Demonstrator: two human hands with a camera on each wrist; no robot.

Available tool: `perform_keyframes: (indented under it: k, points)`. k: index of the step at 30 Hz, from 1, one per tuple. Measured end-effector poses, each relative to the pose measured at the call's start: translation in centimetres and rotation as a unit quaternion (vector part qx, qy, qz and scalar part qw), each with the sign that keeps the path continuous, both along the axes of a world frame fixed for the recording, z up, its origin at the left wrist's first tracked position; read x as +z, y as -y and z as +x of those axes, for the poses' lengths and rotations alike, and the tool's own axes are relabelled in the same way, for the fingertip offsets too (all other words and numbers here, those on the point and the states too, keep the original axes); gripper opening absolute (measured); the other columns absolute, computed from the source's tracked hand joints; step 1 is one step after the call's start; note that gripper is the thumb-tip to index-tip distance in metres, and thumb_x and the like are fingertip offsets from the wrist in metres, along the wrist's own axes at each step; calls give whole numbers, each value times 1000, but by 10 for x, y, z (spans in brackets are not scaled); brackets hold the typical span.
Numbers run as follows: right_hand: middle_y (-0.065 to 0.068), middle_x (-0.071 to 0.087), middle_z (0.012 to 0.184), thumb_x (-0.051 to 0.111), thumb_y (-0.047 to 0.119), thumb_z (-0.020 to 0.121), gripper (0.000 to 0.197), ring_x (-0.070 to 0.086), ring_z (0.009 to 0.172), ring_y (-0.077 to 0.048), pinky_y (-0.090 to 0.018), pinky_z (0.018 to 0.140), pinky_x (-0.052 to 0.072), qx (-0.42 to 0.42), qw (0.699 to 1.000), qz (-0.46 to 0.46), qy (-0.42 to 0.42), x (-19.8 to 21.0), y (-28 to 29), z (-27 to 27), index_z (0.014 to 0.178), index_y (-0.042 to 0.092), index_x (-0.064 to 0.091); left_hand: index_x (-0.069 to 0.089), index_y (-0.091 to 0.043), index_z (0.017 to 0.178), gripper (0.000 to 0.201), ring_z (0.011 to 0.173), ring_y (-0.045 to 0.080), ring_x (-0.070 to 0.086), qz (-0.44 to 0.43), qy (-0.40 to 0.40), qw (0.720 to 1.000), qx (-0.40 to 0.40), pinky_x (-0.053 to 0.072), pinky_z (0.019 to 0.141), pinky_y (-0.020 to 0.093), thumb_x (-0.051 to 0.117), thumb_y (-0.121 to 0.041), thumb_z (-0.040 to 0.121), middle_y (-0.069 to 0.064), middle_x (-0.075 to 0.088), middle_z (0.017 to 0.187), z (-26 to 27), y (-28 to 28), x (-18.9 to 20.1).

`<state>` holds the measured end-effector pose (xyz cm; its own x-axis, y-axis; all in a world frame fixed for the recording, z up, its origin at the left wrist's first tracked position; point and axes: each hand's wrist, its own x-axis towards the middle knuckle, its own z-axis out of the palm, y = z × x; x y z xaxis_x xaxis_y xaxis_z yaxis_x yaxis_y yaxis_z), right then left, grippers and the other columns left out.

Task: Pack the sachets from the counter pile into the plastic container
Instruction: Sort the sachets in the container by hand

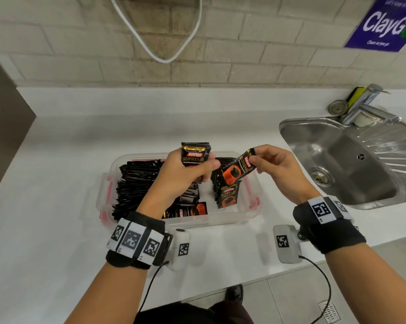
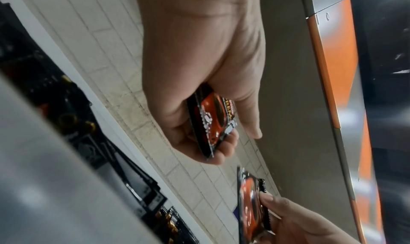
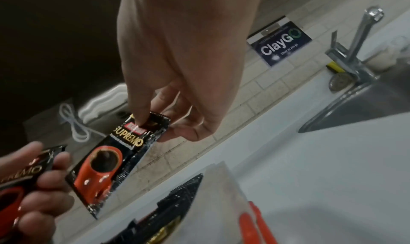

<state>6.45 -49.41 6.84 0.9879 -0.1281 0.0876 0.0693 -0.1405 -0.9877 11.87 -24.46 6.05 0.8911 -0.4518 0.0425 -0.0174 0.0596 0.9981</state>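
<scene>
Left hand (image 1: 185, 176) grips upright black coffee sachet (image 1: 195, 154); right hand (image 1: 281, 171) pinches second black sachet (image 1: 238, 168) by its top corner, above clear plastic container (image 1: 248, 206).

wall: beige brick tile (image 1: 220, 43) | counter: white (image 1: 57, 183) | sink: steel (image 1: 337, 160) | floor: grey tile (image 1: 290, 300)

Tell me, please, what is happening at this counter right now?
A person is packing coffee sachets into a clear plastic container on the white counter. The left hand holds one sachet upright, and the right hand pinches another sachet by its top edge, both above the container, which already holds rows of sachets.
</scene>
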Motion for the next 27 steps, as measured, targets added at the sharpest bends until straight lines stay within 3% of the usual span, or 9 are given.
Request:
perform_keyframes:
  k: [5, 9, 13, 18, 22, 25, 27]
  points:
    - [-13, 73, 96, 73, -1, 86, 14, 65, 87, -20, -28, 80, 51, 27, 995, -93, -36, -6, -6, -4, 95, 8, 75, 77, -27, 86, 4, 68, 21, 66, -19, 5, 999, 33, 60, 78, 39, 78, -30, 86, 15, 71, 81, 3, -6, 0]
    - [-6, 68, 91, 78, 1, 81, 21, 60, 78, -9, -14, 72, 43, 70, 965, -251, -24, -15, -15, -6, 93, 18, 79, 76, -21, 88, 2, 68, 20, 66, -26, -17, 999, 31, 61, 73, 35, 78, -21, 87, 5, 71, 77, 2, -4, -2]
    - [3, 64, 86, 79, -1, 79, 26, 58, 76, -9, -11, 71, 39, 86, 929, -359, 1, -24, -20, -8, 97, 18, 78, 75, -18, 91, 2, 69, 20, 65, -45, -41, 998, 27, 61, 70, 32, 73, -20, 91, 3, 70, 76, -1, 0, -2]
    - [12, 59, 87, 77, -2, 77, 29, 49, 84, -3, -15, 74, 38, 91, 895, -436, 29, -32, -24, -9, 95, 18, 68, 72, -12, 103, 20, 69, 20, 68, -87, -69, 994, 22, 57, 64, 28, 61, -23, 92, 5, 70, 79, -5, 2, 1]
    - [4, 57, 96, 77, 0, 79, 27, 45, 91, -10, -13, 78, 36, 70, 880, -467, 41, -39, -25, -12, 98, 16, 66, 72, -9, 102, 34, 71, 25, 68, -135, -103, 985, 9, 59, 67, 36, 47, -25, 87, 12, 71, 84, -6, 1, 4]
    - [5, 53, 101, 78, 5, 80, 30, 44, 96, -11, -20, 83, 39, 62, 882, -467, 33, -39, -25, -13, 104, 17, 65, 71, -11, 104, 30, 74, 28, 72, -124, -87, 988, 27, 59, 67, 35, 45, -20, 94, 11, 74, 86, -7, 2, 4]
    - [6, 52, 101, 76, 6, 80, 30, 44, 97, -11, -18, 83, 37, 62, 889, -452, 35, -36, -25, -14, 106, 18, 65, 69, -14, 102, 22, 78, 30, 75, -109, -82, 990, 46, 59, 64, 31, 47, -15, 100, 12, 76, 88, -9, 4, 4]
